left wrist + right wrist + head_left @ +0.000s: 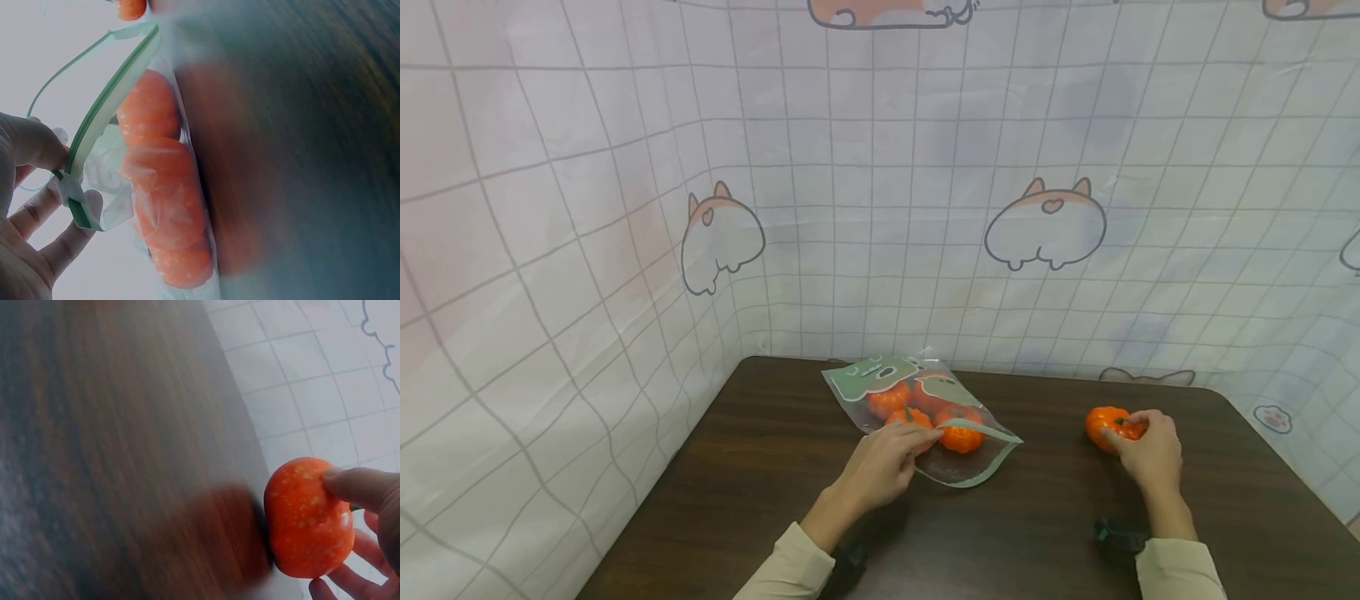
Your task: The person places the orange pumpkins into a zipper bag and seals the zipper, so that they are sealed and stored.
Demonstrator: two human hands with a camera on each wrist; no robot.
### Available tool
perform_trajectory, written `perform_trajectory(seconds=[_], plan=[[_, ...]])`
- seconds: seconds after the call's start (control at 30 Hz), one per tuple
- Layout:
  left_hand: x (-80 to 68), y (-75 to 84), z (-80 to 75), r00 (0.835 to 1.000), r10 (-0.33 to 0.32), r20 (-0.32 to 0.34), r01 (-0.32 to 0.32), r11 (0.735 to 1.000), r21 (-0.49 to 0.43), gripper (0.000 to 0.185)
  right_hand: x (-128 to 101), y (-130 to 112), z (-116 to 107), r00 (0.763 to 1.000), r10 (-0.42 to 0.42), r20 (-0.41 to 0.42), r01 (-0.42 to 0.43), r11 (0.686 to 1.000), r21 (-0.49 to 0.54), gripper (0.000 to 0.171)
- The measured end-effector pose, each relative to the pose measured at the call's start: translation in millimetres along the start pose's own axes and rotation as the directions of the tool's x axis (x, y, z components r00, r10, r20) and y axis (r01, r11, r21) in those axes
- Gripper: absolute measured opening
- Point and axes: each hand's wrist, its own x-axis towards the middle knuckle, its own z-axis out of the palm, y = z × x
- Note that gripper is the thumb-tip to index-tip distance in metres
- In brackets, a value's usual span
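A clear zip bag (pixel 962 468) with green trim lies on the dark wooden table (pixel 760 483), holding several orange tangerines (pixel 961 435). My left hand (pixel 887 462) pinches the bag's green zip strip (pixel 94 125) at its mouth, between thumb and fingers (pixel 37 147). The tangerines (pixel 165 187) show through the plastic in the left wrist view. To the right, my right hand (pixel 1150 450) grips a loose tangerine (pixel 1105 425) on the table. The right wrist view shows that tangerine (pixel 306 515) held between thumb and fingers (pixel 359 487).
A white grid-patterned cloth with cartoon animal prints (pixel 1045 221) walls in the table at the back and both sides. Bare tabletop lies between the bag and the loose tangerine. Dark wrist straps (pixel 1120 533) sit on both forearms.
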Motion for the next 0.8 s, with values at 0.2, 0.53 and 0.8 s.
perform_trajectory(seconds=[0.2,0.53,0.8], plan=[[0.5,0.7,-0.9,1.0,-0.002,-0.003,0.002,1.0,-0.003,0.058,0.5,1.1,-1.2,0.998,-0.023,0.065,0.022,1.0,0.009,0.063],[-0.1,-1.0,-0.9,1.0,-0.005,-0.006,0.005,1.0,0.009,0.06,1.5,5.4,-7.4,0.976,-0.042,0.215,0.042,0.999,0.003,0.069],[0.1,-1.5,-1.0,1.0,-0.004,-0.01,0.004,1.0,0.014,0.061,4.6,6.5,-11.5,0.963,-0.067,0.261,0.074,0.997,-0.017,0.072]])
